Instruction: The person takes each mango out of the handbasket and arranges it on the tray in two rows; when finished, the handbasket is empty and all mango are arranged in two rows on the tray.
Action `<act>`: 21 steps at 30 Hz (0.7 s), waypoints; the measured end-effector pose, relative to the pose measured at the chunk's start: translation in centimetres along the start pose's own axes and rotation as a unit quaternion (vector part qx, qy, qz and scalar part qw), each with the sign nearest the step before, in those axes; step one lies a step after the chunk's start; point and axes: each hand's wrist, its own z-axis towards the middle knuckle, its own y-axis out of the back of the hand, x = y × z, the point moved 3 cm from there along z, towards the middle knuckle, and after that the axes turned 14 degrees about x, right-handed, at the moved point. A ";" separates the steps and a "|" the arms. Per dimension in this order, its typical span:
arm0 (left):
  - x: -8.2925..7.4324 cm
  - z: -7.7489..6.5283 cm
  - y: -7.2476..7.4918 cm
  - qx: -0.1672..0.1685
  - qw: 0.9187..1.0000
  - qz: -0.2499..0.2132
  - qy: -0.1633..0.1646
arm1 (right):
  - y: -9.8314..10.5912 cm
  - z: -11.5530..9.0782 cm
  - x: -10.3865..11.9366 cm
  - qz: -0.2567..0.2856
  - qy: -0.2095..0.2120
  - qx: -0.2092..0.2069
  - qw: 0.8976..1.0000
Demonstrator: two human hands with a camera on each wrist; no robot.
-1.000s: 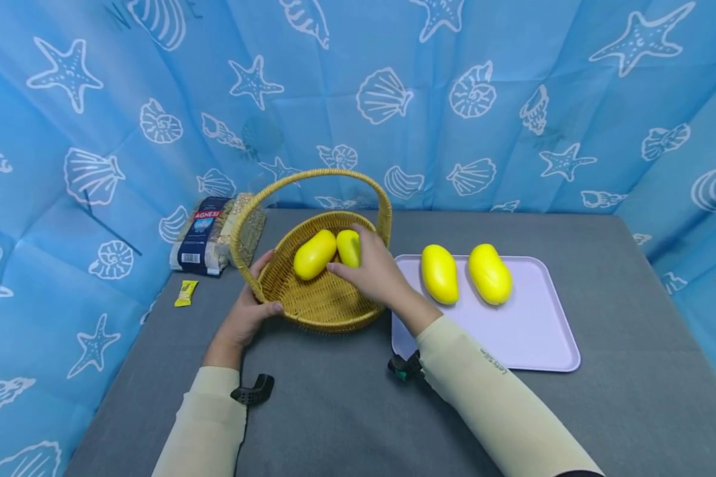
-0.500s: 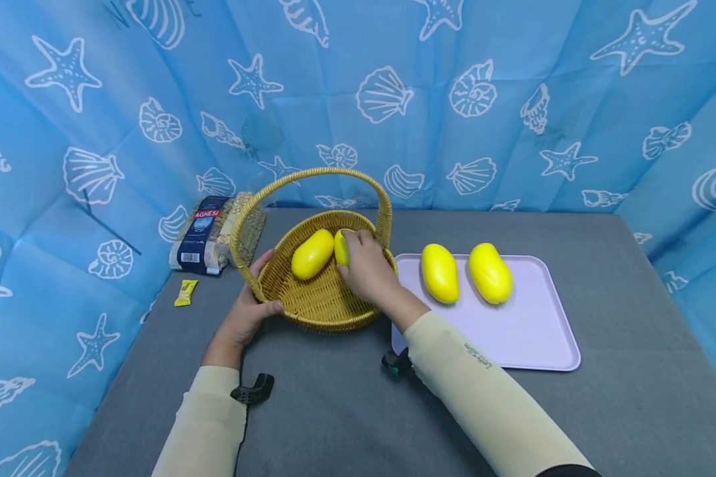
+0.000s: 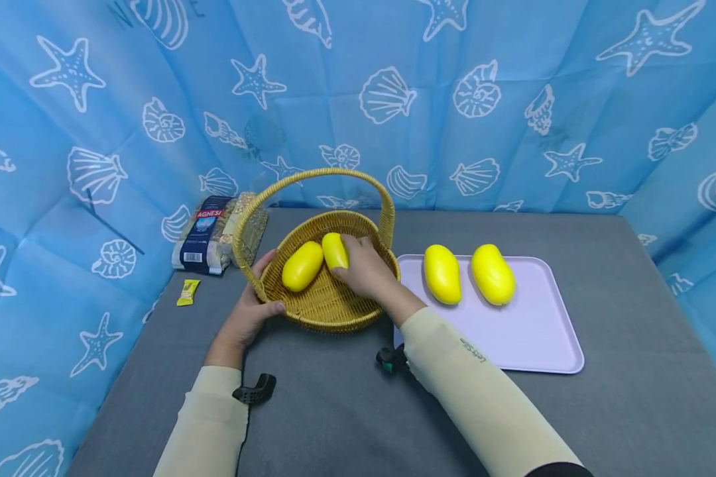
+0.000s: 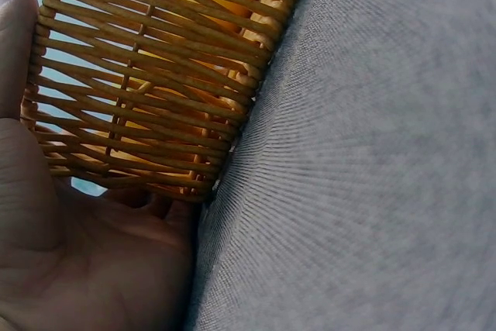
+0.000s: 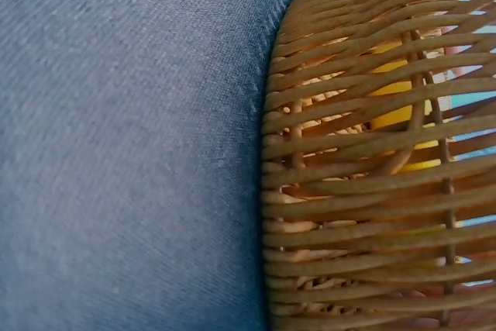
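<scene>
Ok so my right hand [image 3: 366,265] just slid the mango [image 3: 334,251] its fingers are gripping leftward inside the wicker basket [image 3: 322,303], the neighbouring mango [image 3: 302,266] shifted too, and with my left hand [image 3: 249,315] holding the basket that's two in, two more mangoes [image 3: 442,274] on the lilac tray [image 3: 531,338].

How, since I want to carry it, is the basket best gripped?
Likely the top of the handle, from above: it is slim and arches high over the basket, its top clear of the left hand at the side and right hand inside.
</scene>
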 end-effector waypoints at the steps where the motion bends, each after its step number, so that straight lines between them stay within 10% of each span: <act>1: 0.0 0.0 -0.1 0.001 1.000 0.000 -0.001 | 0.0 0.0 0.0 0.001 0.001 0.001 1.000; 21: -0.1 0.0 -0.1 -0.004 1.000 0.017 0.000 | 1.1 -5.0 0.8 0.049 0.178 -0.053 0.981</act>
